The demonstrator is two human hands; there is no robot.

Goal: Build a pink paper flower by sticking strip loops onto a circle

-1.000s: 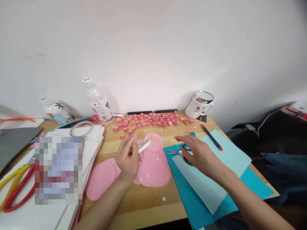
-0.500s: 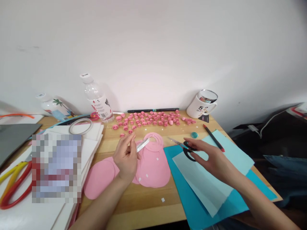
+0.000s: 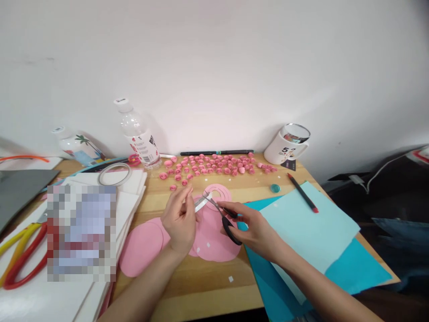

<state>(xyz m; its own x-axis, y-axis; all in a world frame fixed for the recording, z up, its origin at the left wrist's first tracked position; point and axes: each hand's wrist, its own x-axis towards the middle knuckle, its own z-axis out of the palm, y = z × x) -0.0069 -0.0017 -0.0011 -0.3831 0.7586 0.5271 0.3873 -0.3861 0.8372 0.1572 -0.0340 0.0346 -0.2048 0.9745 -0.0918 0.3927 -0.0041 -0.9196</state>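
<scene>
The scissors (image 3: 225, 225) I hold have shiny metal blades and smooth black plastic handles. I see matt paper in the pink discs (image 3: 140, 250) and blue sheets (image 3: 311, 228), grained wood in the worktop (image 3: 187, 290), clear glossy plastic in the bottle (image 3: 138, 142), and a smooth sheen on the mug (image 3: 277, 150).

A short, narrow white strip (image 3: 203, 203) with faint grey markings along its length slants up toward its free tip at the left side of the pink paper ring (image 3: 228, 196), its lower end hidden from sight. Small scissors (image 3: 220, 210) with slim silvery blades and black looped handles are held aslant, handles to the near right of that ring, points aimed far and leftward across it to the strip's tip; whether the metal touches the strip cannot be told.
</scene>
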